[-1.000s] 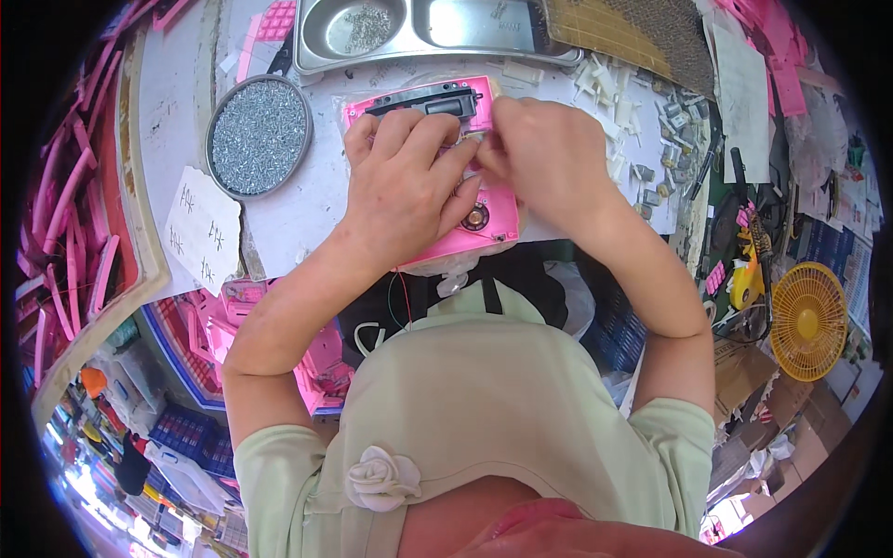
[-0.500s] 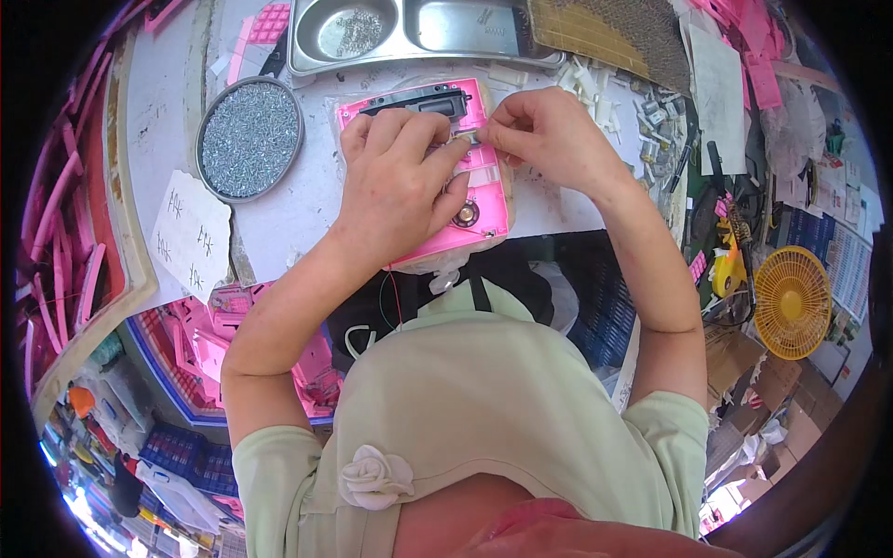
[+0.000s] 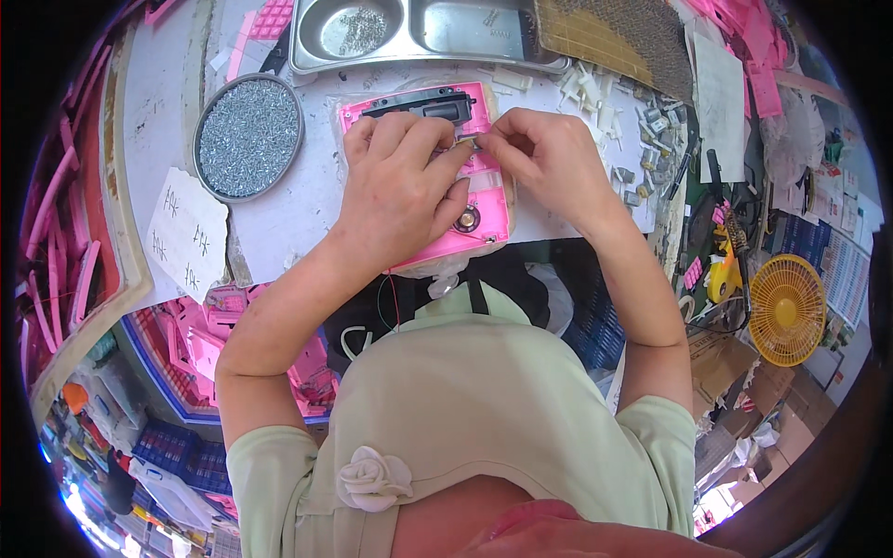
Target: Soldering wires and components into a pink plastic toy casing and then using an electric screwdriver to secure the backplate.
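A pink plastic housing (image 3: 490, 212) lies on the table in front of me, on a clear plastic bag. Across its left side my left hand (image 3: 395, 181) is curled, its fingers over the housing and its index fingertip at a small silvery part (image 3: 468, 141) inside. From the right, my right hand (image 3: 551, 166) pinches at that same part with thumb and index finger; the fingertips hide most of it. A long black part (image 3: 437, 108) sits along the housing's far end. Near the closer end is a round dark speaker-like part (image 3: 468, 219), partly covered by my left thumb.
A round tray of small screws (image 3: 249, 138) stands left, beside a torn paper (image 3: 189, 232). A steel compartment tray (image 3: 433, 58) is at the back. White plastic pieces (image 3: 588, 90) and small motors (image 3: 656, 126) lie right. Below left is a crate of pink parts (image 3: 200, 349).
My right hand has shifted slightly, with its fingertips still at the small part. My left hand stays on the housing. The whole view has moved a little.
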